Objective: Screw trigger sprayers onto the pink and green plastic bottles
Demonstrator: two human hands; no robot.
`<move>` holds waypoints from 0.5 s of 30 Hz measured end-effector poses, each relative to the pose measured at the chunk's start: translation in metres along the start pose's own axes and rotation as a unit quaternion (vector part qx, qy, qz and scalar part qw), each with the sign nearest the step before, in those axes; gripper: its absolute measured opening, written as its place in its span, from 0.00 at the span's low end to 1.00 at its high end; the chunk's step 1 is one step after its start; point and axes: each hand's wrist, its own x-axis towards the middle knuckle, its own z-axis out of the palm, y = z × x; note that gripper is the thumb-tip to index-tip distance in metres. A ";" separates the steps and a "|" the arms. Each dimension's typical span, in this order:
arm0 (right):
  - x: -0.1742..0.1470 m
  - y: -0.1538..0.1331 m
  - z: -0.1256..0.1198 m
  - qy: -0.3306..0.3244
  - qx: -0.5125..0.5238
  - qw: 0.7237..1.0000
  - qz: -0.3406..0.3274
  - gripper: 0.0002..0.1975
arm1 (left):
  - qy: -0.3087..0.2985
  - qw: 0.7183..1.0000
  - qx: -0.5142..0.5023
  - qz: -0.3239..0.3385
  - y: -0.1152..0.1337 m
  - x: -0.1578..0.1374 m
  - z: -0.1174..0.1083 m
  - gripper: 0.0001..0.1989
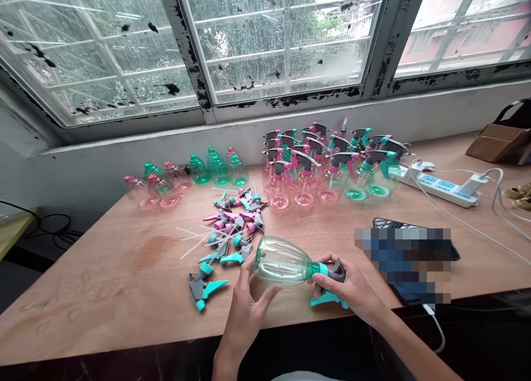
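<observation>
A clear green spray bottle [282, 261] lies nearly level above the front edge of the table, its base to the left. My left hand [248, 303] holds it near the base, with the thumb out below and the fingers partly hidden behind. At the neck, my right hand [346, 284] grips the grey and turquoise spray head [332, 271], whose collar sits on the bottle's mouth. The turquoise trigger points down under the right hand. Left of my left hand lies a loose spray head [203, 288]. More loose spray heads [234, 223] with thin tubes are piled behind it.
Pink and green bottles with spray heads [305, 182] stand close together at the back. Bottles without heads [218, 168] are at the back left. On the right are a power strip [443, 186] with cables, a phone [450, 251] and a brown bag [500, 140].
</observation>
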 end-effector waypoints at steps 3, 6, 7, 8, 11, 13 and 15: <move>0.000 0.000 0.000 0.002 -0.002 1.000 0.003 0.15 | -0.005 1.000 0.015 0.003 -0.001 0.000 -0.001 0.36; 0.001 0.000 0.000 0.003 0.002 1.000 0.004 0.15 | 0.010 0.999 0.039 0.023 -0.005 0.000 -0.001 0.32; 0.002 -0.001 -0.001 0.002 0.003 1.000 0.004 0.15 | 0.015 0.998 0.044 0.030 -0.006 0.000 -0.001 0.31; 0.002 -0.001 -0.001 0.003 0.003 1.000 0.003 0.15 | 0.017 0.998 0.048 0.033 -0.006 0.000 -0.001 0.32; 0.001 -0.002 -0.001 0.002 0.000 1.000 -0.001 0.15 | 0.002 0.998 0.049 0.026 -0.004 -0.001 -0.001 0.37; 0.000 -0.003 -0.001 -0.002 -0.003 1.000 -0.004 0.14 | -0.008 0.999 0.033 0.015 -0.002 0.000 -0.002 0.36; 0.000 -0.003 -0.001 -0.004 -0.004 1.000 -0.003 0.14 | -0.009 1.000 0.018 0.014 -0.001 0.001 -0.002 0.31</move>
